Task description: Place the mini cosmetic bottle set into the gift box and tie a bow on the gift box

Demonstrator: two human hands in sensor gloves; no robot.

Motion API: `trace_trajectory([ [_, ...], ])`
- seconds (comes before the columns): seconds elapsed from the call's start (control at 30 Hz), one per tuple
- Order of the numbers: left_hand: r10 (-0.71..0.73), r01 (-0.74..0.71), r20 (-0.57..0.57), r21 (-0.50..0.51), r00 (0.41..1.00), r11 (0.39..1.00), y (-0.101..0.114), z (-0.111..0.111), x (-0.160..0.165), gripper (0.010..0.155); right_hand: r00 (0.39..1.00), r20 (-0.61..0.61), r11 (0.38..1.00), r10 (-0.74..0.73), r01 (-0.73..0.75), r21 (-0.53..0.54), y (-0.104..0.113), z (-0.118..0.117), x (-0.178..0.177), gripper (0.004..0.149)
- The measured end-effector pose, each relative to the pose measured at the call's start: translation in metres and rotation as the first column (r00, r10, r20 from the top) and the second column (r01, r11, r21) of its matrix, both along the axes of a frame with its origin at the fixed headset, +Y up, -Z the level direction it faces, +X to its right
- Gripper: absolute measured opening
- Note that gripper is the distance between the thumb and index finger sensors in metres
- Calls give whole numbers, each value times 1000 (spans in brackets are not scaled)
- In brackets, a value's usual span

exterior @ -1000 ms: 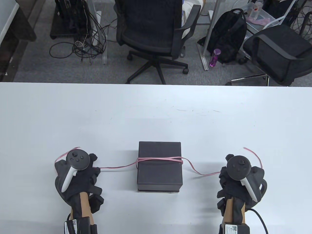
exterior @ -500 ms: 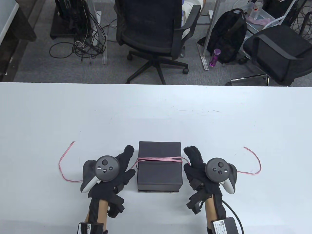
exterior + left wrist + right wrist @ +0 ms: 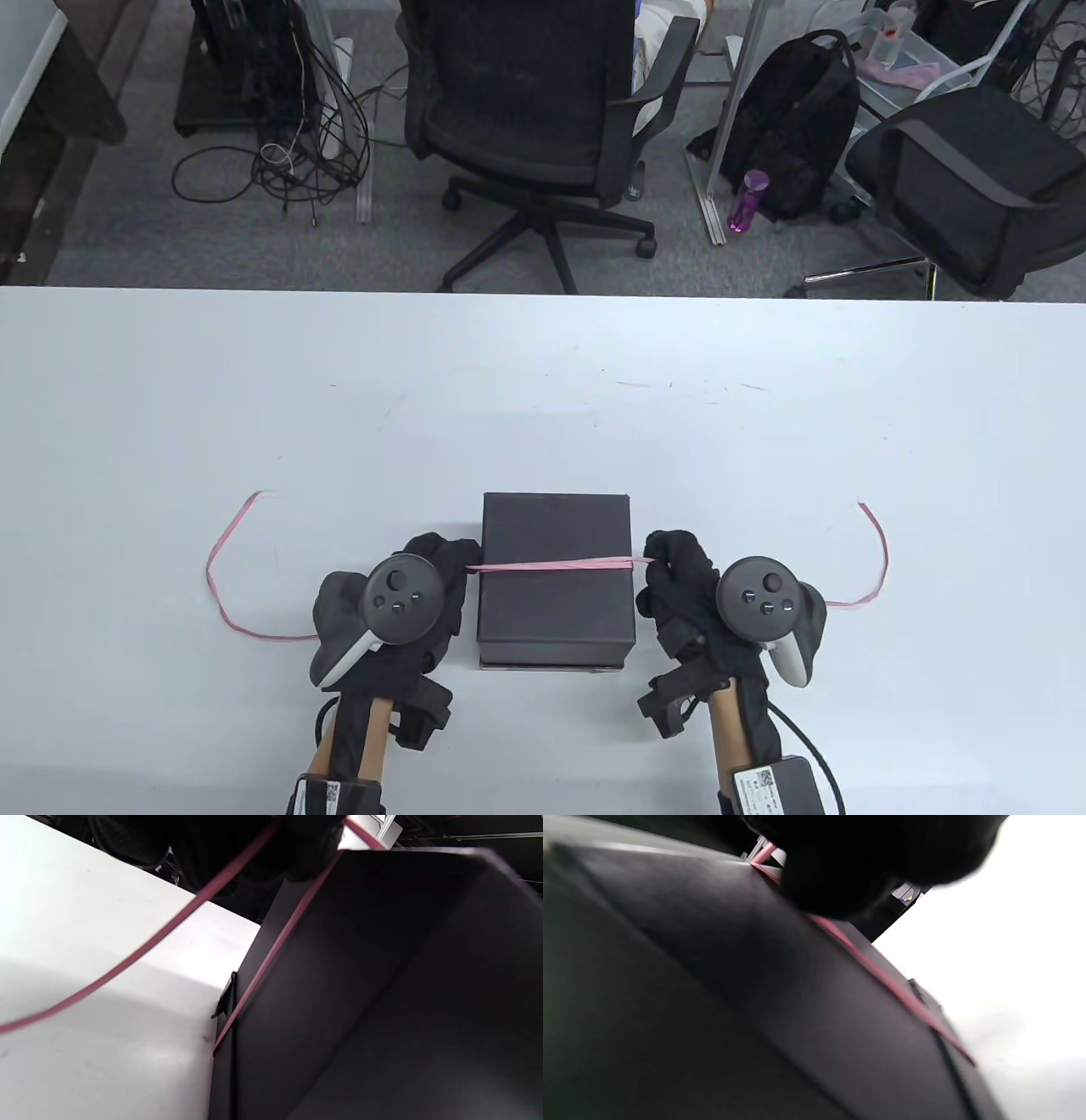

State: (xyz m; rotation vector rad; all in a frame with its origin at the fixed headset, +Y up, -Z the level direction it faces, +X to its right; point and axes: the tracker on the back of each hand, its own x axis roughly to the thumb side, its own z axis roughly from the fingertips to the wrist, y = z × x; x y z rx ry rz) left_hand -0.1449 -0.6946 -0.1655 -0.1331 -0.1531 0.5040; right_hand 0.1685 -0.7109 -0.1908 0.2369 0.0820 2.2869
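Note:
A closed black gift box (image 3: 556, 607) stands near the table's front edge. A thin pink ribbon (image 3: 556, 564) lies as one tight line across its lid. My left hand (image 3: 443, 562) is at the box's left side, fingers curled, pinching the ribbon at the lid's edge. On the other side, my right hand (image 3: 668, 559) pinches it the same way. In the left wrist view the ribbon (image 3: 271, 950) runs down the box's side wall (image 3: 382, 984) from my fingers (image 3: 237, 849). The right wrist view shows my fingers (image 3: 865, 857) on the ribbon (image 3: 882, 980) against the box (image 3: 691, 984). No bottles are in view.
The ribbon's loose ends curl over the white table (image 3: 543, 399), one on the left (image 3: 219, 594) and one on the right (image 3: 881, 560). Beyond the far edge stand office chairs (image 3: 526, 110), a black backpack (image 3: 793, 127) and a purple bottle (image 3: 747, 199) on the floor.
Both hands came in from the ribbon's outer parts to the box's sides. Their fingers, straight half a second ago, have curled onto the ribbon, and its crossed strands have drawn into one line.

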Motion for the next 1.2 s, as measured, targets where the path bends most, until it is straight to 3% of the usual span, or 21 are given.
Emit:
trace_trajectory([
  [0.27,22,-19,-46,64,999,998,1,3,-1,41,978,39,973,205,-208,100,24,10,-3,47],
  [0.43,-1,8,-68,108,998,994,8,4,-3,46,987,-4,981,161,-159,112,43,18,-3,42],
  [0.6,8,5,-73,173,997,985,22,4,-2,46,984,-143,994,105,-100,40,57,24,-7,42],
  [0.73,-20,35,-66,226,998,974,47,-13,11,45,930,-367,995,26,-60,-82,61,28,-16,42],
  [0.83,-76,84,-44,235,996,968,62,-30,28,45,904,-425,995,-43,0,-100,60,31,-26,42],
  [0.97,-250,249,-13,148,968,957,67,-61,56,45,858,-512,989,-39,-40,-142,55,33,-38,42],
  [1.07,-261,260,29,40,965,965,59,-78,66,45,844,-533,985,-53,-42,-165,51,33,-42,42],
  [1.2,-239,239,14,16,971,971,57,-85,61,45,862,-504,985,-49,-42,-168,51,31,-36,43],
])
